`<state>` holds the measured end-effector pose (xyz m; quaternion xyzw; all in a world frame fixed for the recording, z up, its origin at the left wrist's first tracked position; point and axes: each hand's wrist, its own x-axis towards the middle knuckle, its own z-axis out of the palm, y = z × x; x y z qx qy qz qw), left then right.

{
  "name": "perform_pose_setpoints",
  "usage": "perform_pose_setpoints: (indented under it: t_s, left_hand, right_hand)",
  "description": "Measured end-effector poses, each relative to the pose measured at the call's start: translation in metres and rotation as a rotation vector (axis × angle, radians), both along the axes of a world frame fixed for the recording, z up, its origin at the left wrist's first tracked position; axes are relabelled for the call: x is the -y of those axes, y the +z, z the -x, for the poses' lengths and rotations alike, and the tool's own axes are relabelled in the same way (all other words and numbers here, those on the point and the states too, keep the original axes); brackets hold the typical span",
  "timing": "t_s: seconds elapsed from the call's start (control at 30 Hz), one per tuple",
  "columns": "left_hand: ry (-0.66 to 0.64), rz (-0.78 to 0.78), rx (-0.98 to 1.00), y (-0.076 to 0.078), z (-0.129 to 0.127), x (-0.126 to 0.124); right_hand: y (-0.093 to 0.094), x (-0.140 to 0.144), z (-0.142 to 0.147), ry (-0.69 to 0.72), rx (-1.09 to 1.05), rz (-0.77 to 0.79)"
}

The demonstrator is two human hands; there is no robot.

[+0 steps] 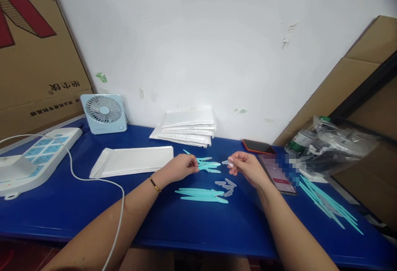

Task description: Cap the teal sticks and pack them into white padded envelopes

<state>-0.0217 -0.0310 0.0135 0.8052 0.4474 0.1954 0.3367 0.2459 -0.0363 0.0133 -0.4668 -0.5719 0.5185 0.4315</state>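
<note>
- The left hand [181, 167] pinches teal sticks [208, 164], long axis pointing right.
- The right hand [248, 166], just right of them, grips a clear cap [226, 162].

The blue counter [173, 225] stands against a white wall. On its left lie a white power strip [34, 159] and a small light blue fan [104, 113]. A flat white envelope [133, 161] lies near the middle, and a stack of white envelopes [187, 128] is behind it. Turquoise sticks [201, 195] and small clear caps [227, 186] lie in front. On the right are two phones [277, 173] and more turquoise sticks [328, 205].
</note>
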Motion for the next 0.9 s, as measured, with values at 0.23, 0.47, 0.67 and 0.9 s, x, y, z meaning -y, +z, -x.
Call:
perform_pose_setpoints:
  t_s: [0.23, 0.47, 0.67, 0.9]
  left_hand:
    - [-0.012, -0.024, -0.015, 0.004, -0.002, 0.003]
    - [0.061, -0.091, -0.023, 0.003, -0.003, 0.001]
    - [0.052, -0.089, -0.012, 0.000, -0.003, -0.001]
    - [0.054, -0.090, -0.016, 0.001, -0.002, -0.002]
  right_hand:
    - [-0.008, 0.002, 0.016, 0.006, -0.045, 0.039]
    - [-0.006, 0.005, 0.021, -0.009, -0.104, 0.029]
    - [-0.005, 0.005, 0.021, -0.035, -0.094, 0.005]
    - [-0.004, 0.004, 0.018, -0.080, -0.106, -0.057]
